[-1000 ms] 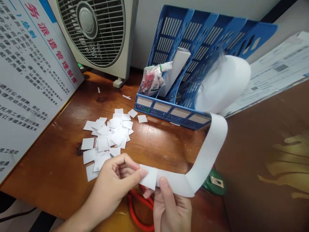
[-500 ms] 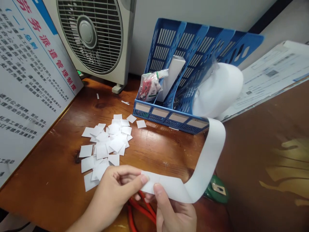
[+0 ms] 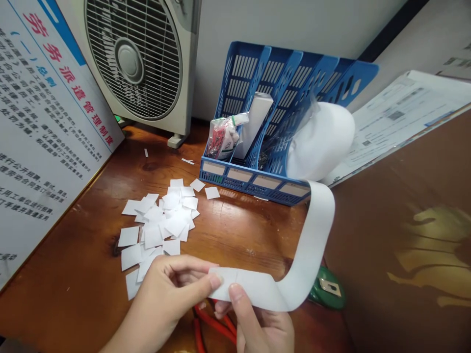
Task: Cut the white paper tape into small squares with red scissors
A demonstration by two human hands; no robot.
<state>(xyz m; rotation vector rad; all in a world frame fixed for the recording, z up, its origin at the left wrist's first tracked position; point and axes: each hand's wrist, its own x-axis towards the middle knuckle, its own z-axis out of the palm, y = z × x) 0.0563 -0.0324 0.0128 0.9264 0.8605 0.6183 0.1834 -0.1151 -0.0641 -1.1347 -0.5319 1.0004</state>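
Observation:
A long white strip [image 3: 312, 240], paper or fabric, curves down from the blue file rack to my hands. My left hand [image 3: 172, 289] pinches its free end between thumb and fingers. Close beside it, my right hand [image 3: 257, 318] grips the strip with the thumb on top and fingers beneath. A faint crease line crosses the strip between the two thumbs. Left of my hands lies a loose pile of cut white squares [image 3: 162, 220]. Below the strip, red handles [image 3: 211, 323] of a tool show in part; the rest is hidden by my hands.
The blue file rack [image 3: 253, 181] holds a bulky white roll [image 3: 324, 142], a white box [image 3: 257, 117] and a bag of red items [image 3: 224, 137]. A fan [image 3: 132, 59] stands behind. A green tape measure [image 3: 327, 289] lies at right. A printed board [image 3: 44, 122] leans at left.
The view has shifted slightly, so the rack and fan sit a little further left. Both hands still pinch the strip, with a crease now showing more clearly between the thumbs.

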